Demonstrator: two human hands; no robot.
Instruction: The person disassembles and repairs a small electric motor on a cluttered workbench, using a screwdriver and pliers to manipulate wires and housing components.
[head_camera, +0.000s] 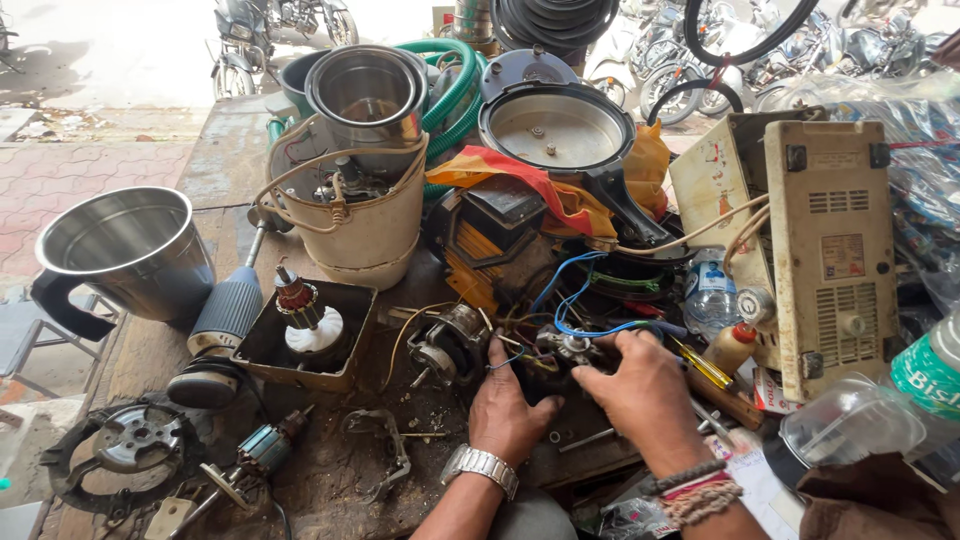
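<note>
Two hands work at the near middle of the bench. The left hand (508, 405) and right hand (640, 392) both curl their fingers around one small switch part (572, 347) with blue wires (570, 295), pinching it between them. To the left lie two motor rotors (300, 300), one steel jug (125, 250) and one cream mixer base (365, 225).

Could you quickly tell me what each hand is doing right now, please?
Left hand: closed on the small wired part.
Right hand: fingers on the same part; grip cannot be told.
</note>
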